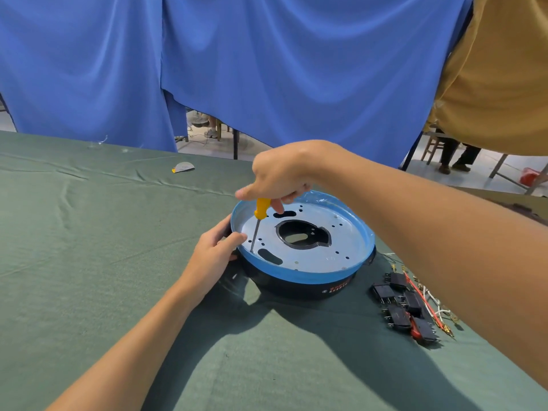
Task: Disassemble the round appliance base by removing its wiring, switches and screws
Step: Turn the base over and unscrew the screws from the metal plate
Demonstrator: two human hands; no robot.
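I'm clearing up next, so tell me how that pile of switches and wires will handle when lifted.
The pile of switches and wires would likely come up floppy: thin leads tangle among separate black blocks. Small parts, so probably light. Its metal terminals might snag the green cloth.

A blue curtain (267, 69) hangs behind the table (74, 247), which is covered with a green cloth. A tan cloth (498, 78) hangs at the right. Below the hems show a pale floor (477, 176), a wooden chair (433, 148) and a seated person's legs (448, 152).
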